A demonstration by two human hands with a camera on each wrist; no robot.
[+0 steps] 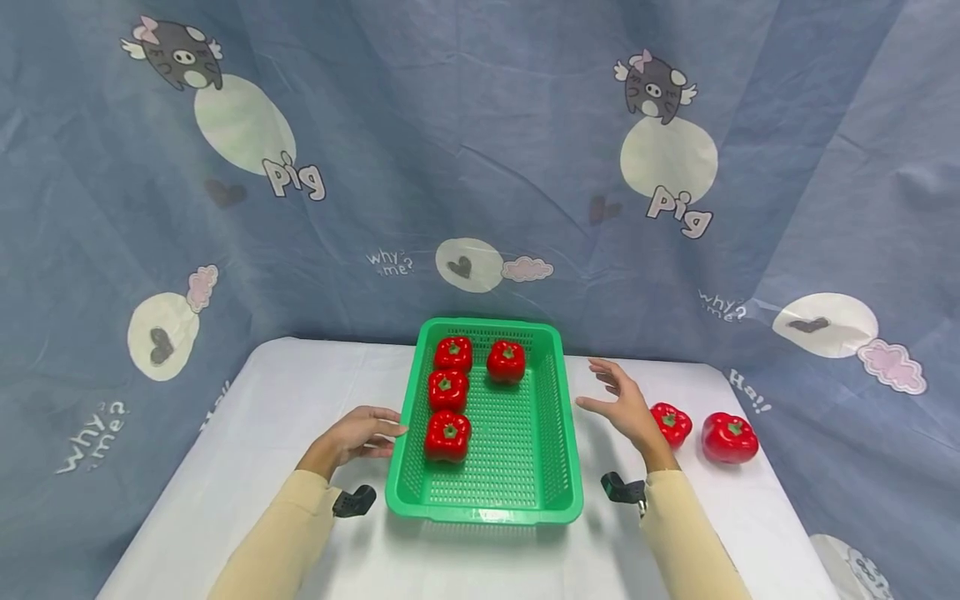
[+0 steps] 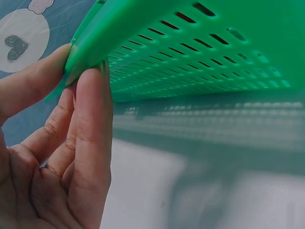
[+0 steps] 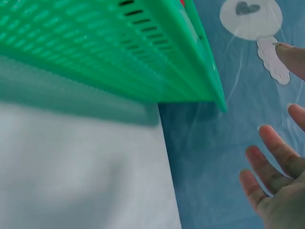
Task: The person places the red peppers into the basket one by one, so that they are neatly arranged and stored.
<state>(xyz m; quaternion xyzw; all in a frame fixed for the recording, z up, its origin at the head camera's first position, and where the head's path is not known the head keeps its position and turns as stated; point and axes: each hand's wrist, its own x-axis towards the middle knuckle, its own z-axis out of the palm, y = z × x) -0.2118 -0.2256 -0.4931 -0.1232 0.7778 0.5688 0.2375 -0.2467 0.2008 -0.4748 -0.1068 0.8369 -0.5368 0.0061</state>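
Note:
A green plastic basket (image 1: 487, 515) with slotted walls stands on the white table, holding several red bell peppers. Three peppers (image 1: 447, 390) line its left side, and another pepper (image 1: 506, 362) sits near the back right. My left hand (image 1: 366, 433) pinches the basket's left rim; in the left wrist view the thumb (image 2: 35, 83) lies on the rim's outer side and the fingers (image 2: 93, 129) reach underneath. Off the basket's right side, my right hand (image 1: 622, 406) is held apart from it, fingers spread and nothing in them. The right wrist view shows a gap between the fingers (image 3: 281, 152) and the basket.
Two more red peppers lie on the table to the right: one pepper (image 1: 671, 423) beside the right wrist, and a larger pepper (image 1: 730, 438) nearer the table's right edge. A blue printed cloth (image 1: 480, 167) hangs behind the white table (image 1: 300, 392).

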